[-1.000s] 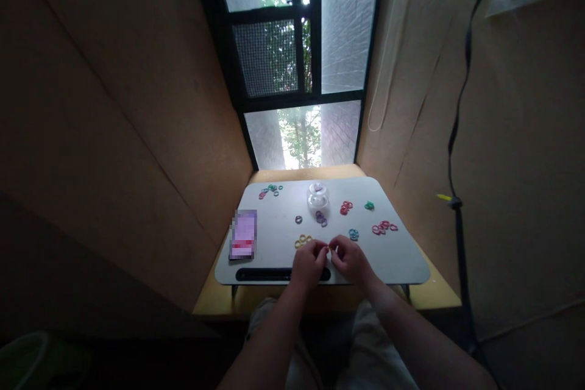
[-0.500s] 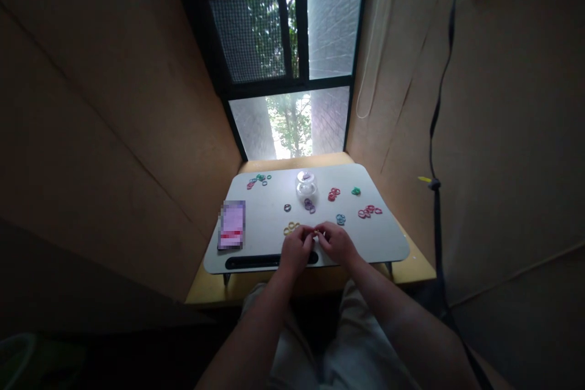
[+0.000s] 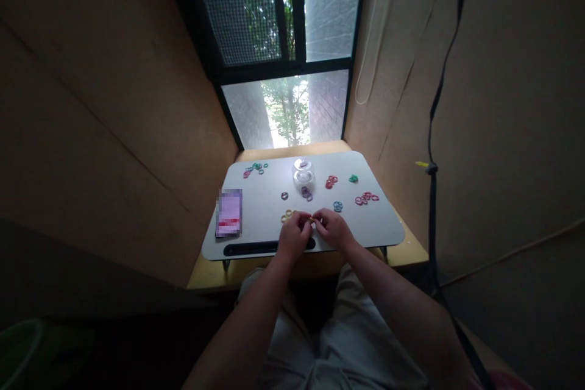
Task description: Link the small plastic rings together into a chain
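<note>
My left hand (image 3: 294,235) and my right hand (image 3: 333,229) meet over the front of the white lap table (image 3: 256,213). Their fingertips pinch a small yellowish band (image 3: 312,220) between them. Several yellow bands (image 3: 286,216) lie just beyond my left hand. Blue bands (image 3: 337,206) are behind my right hand. Farther back are purple bands (image 3: 306,194), a dark band (image 3: 284,195), red bands (image 3: 331,182) and a clear round container (image 3: 303,174).
Red-pink bands (image 3: 366,198) and a green cluster (image 3: 353,178) lie on the right. Mixed bands (image 3: 255,169) are at the back left. A phone (image 3: 229,213) rests at the left, near a black slot (image 3: 251,248). A dark strap (image 3: 434,195) hangs at the right.
The view has tilted down slightly, so the table sits higher in the picture. My hands stay together at the same part of the table, fingertips still pinched on the small band.
</note>
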{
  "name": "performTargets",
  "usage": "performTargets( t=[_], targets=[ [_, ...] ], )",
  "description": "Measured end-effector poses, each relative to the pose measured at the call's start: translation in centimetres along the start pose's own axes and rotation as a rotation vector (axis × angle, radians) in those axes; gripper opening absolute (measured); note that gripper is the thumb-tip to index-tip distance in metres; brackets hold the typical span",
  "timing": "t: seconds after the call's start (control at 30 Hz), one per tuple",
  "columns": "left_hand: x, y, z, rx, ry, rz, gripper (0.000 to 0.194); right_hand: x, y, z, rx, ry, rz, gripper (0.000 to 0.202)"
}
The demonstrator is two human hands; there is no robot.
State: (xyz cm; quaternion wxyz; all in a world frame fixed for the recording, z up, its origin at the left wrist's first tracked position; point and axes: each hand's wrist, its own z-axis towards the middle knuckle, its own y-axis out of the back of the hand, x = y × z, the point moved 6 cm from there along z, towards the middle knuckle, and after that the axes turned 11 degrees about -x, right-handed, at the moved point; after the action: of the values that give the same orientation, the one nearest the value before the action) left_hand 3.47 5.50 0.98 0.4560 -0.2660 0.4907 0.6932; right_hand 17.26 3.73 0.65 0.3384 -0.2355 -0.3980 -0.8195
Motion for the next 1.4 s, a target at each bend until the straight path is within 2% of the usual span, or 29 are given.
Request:
performTargets(
  t=[0.17,0.47,0.77,1.0,1.2,1.4],
  targets=[
    [0.17,-0.16,-0.01,0.011,0.02,-0.043,0.016,-0.17,-0.1,-0.01,-0.007,-0.016,0.004,0.009],
    [0.38,0.17,-0.01,-0.066,0.039,-0.027,0.02,0.17,0.3,0.04,-0.022,-0.03,0.009,0.008],
    [0.36,-0.05,-0.05,-0.031,0.026,-0.042,0.01,0.04,0.05,-0.06,-0.014,-0.024,0.0,0.009],
    [0.23,-0.19,-0.1,-0.018,-0.006,-0.04,0.011,0.07,0.2,-0.07,-0.029,-0.038,0.009,0.008],
    [0.17,0.34,-0.06,-0.102,0.027,-0.075,0.023,0.19,0.32,-0.03,-0.034,-0.032,0.005,0.009],
    [0.33,0.35,-0.04,-0.097,0.06,-0.053,0.016,0.21,0.36,-0.01,-0.03,-0.038,-0.003,0.01]
  ],
)
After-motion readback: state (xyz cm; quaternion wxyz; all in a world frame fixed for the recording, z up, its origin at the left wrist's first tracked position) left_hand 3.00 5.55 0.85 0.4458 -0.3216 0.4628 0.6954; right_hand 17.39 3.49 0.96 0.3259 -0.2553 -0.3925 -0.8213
